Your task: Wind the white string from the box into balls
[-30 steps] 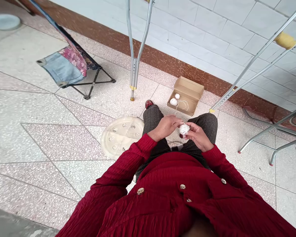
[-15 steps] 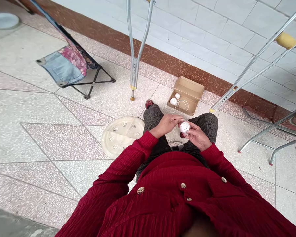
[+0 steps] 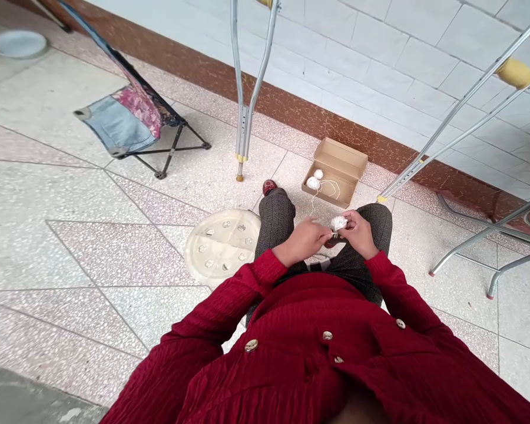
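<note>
A ball of white yarn (image 3: 338, 223) is gripped in the fingers of my right hand (image 3: 360, 234), above my lap. Beside it, my left hand (image 3: 307, 239) is closed, its fingertips pinching a yarn strand close to the ball's underside. Ahead on the floor lies an open cardboard box (image 3: 351, 181). Inside its left part are a larger white yarn ball (image 3: 312, 183) and a smaller white ball (image 3: 318, 174). Loose loops of yarn spread across the box, and a strand hangs over its front edge towards my left hand.
A round cream stool top with holes (image 3: 218, 250) is by my left knee. A low folding chair (image 3: 128, 123) is at the left. One crutch (image 3: 242, 132) stands ahead, another crutch (image 3: 424, 159) leans at the right. Metal chair legs (image 3: 481, 235) stand far right.
My left hand has come down from above the yarn ball to its lower left side. The ball has shifted slightly right and been turned in my right hand.
</note>
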Available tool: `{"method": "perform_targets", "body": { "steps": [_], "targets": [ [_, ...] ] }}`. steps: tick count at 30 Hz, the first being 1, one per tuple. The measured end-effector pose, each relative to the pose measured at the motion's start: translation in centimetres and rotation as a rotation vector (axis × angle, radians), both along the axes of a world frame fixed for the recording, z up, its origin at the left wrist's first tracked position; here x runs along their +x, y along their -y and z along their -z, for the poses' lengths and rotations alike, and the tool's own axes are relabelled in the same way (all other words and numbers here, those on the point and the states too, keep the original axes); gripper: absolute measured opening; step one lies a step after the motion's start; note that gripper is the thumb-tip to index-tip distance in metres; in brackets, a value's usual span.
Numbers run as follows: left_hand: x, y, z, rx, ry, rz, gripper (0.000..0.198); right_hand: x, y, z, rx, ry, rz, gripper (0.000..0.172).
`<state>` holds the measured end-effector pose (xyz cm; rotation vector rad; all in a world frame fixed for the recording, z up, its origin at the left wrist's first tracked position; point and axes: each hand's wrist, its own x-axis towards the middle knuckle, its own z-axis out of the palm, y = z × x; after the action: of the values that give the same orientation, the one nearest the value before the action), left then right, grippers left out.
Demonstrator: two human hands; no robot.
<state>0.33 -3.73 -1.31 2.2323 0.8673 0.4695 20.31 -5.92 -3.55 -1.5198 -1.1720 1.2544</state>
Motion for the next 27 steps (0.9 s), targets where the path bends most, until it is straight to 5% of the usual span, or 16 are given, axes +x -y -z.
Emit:
{"method": "perform_targets", "body": {
  "steps": [5,11,14,19,23,27],
  "targets": [
    [-0.9,-2.7,-0.9,0.122,0.070,-0.029,0.026,-1.5,2.5,-2.1,-0.113,-0.333,-0.143,0.042],
    [0.7,-2.0,0.6,-0.122,0.142,-0.156,0.034,-1.6,1.2,-5.6,-0.150,-0.505,-0.059,0.045],
    [1.0,-0.4,1.2,-0.197,0.117,-0.170,0.035,-1.6,-0.4,-4.9,-0.139,-0.495,0.047,0.044],
    [0.6,1.1,0.6,-0.135,0.019,-0.049,0.035,-1.6,-2.6,-0.8,0.019,-0.213,0.229,0.035],
    [-0.3,-0.2,-0.5,0.075,-0.018,-0.035,0.029,-1.5,-1.6,1.1,-0.011,-0.095,0.103,0.036],
    [-1.2,-2.2,-1.2,0.212,-0.011,-0.104,0.027,-2.2,1.1,0.0,-0.154,-0.314,-0.030,0.042]
  ]
}}
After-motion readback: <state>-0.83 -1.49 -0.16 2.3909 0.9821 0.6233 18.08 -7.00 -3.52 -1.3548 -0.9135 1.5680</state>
